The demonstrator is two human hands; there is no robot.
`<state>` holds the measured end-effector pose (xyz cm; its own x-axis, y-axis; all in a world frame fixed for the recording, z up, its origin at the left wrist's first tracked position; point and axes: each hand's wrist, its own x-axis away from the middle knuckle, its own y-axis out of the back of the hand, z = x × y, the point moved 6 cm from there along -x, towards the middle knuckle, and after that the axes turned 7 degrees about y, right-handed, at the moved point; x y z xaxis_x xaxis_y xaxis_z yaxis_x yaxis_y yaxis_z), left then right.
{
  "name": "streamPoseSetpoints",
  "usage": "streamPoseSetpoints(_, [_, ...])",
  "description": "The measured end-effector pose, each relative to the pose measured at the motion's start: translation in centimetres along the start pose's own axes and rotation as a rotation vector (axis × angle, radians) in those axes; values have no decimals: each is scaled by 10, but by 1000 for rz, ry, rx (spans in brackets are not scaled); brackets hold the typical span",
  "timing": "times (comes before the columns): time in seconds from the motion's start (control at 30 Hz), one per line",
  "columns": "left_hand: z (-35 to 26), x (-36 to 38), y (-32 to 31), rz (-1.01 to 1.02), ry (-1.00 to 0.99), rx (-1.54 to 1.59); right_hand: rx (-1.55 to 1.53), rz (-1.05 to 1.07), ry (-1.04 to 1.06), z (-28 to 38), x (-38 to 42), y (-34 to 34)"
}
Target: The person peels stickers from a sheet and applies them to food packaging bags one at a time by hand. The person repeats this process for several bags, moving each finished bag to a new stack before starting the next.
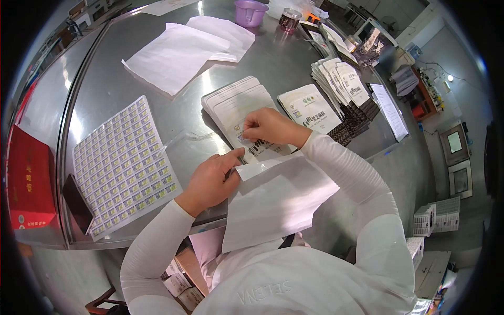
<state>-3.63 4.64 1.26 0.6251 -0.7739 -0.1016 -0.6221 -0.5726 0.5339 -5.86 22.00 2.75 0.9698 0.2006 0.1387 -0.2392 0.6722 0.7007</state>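
A stack of white pouches with dark printed characters lies in front of me. My right hand is over the top pouch, fingertips pinched together; whatever is between them is too small to make out. My left hand rests at the stack's near left corner, its index finger stretched to the top pouch's edge and its thumb apart. A blank white sheet hangs over the table edge below both hands, its top close to the pouches. To the left lies a sheet of small printed stickers in rows.
Right of the stack lie another pile of pouches and a fanned group of pouches. White sheets, a purple bowl and a jar are farther back. A dark phone-like slab and red bag sit left.
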Motion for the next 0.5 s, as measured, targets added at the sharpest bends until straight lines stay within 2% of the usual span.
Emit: streamPoseSetpoints(0.5, [-2, 0, 0, 11, 25, 1, 41, -37, -32, -1, -2, -4])
